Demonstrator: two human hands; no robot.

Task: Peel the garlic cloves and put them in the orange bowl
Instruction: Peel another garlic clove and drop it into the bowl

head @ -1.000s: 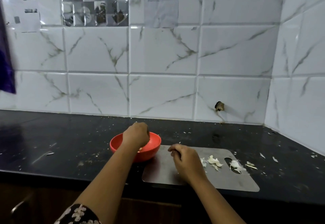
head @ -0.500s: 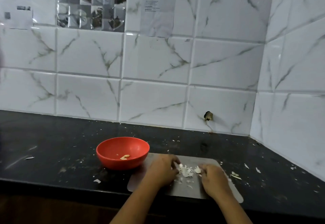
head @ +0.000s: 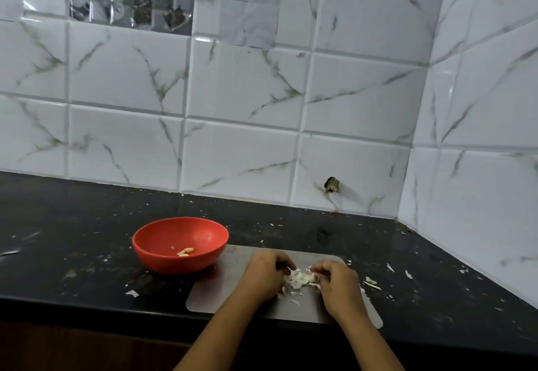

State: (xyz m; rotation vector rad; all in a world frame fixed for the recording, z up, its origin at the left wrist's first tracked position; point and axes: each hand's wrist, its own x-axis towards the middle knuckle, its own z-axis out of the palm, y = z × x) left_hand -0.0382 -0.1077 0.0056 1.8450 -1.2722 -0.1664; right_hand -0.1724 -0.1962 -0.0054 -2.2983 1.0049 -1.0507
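Observation:
The orange bowl (head: pixel 180 244) sits on the black counter with a couple of pale peeled cloves (head: pixel 185 251) lying in its bottom. To its right lies a grey metal board (head: pixel 233 280). On the board is a small heap of white garlic and loose skins (head: pixel 301 279). My left hand (head: pixel 263 276) and my right hand (head: pixel 337 285) rest on the board on either side of the heap, fingers curled in on it. What exactly each finger pinches is hidden by the hands.
White skin scraps (head: pixel 371 282) lie on the counter right of the board, and one (head: pixel 131 293) left of it. The black counter (head: pixel 72 225) ends at a front edge just below the board. Marble-tiled walls (head: pixel 238 152) close the back and right side.
My left hand left the bowl and came to the board. Both hands closed in on the garlic heap, gathering it between them. The camera has tilted slightly.

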